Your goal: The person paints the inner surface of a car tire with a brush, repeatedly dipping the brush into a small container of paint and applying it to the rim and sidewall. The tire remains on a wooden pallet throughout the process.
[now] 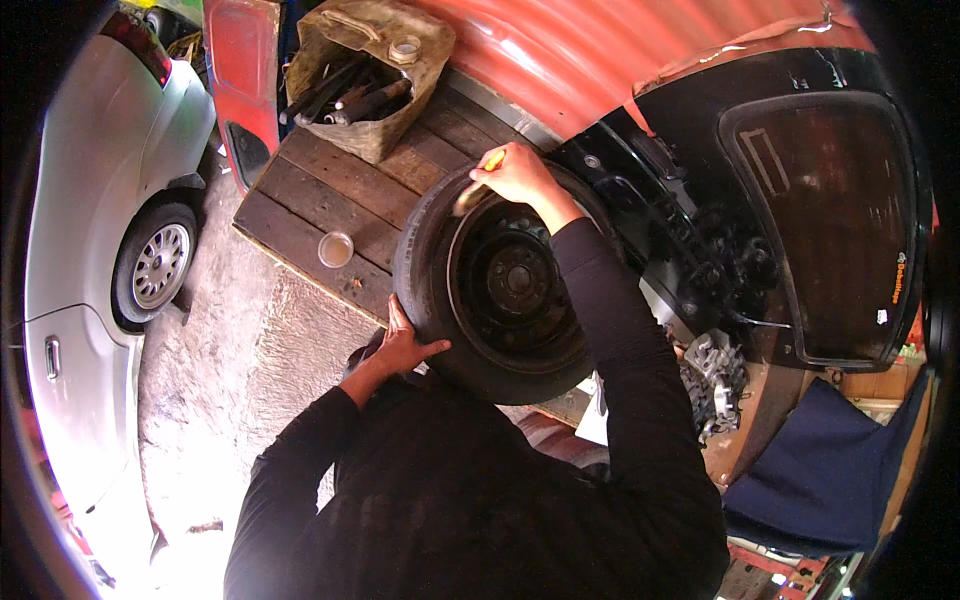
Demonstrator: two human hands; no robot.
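A car wheel with a black tyre (421, 262) and a dark steel rim (522, 285) rests on the wooden bench in front of me. My right hand (520, 177) is closed round a paintbrush with a yellow handle (494, 160). Its bristles (468, 199) are at the tyre's upper left sidewall, close to the rim's edge. At the tyre's lower left side lies my left hand (401, 346), thumb and fingers spread against the rubber. A small clear cup (336, 249) stands on the planks left of the tyre.
A cut-open canister (372, 140) holding dark tools stands on the bench planks (322, 192). Leftward is a silver car (100, 190). A black vehicle door or hatch with a window (820, 220) leans at right, near metal parts (715, 380) and navy cloth (815, 480). Red corrugated sheet (560, 60) rises behind.
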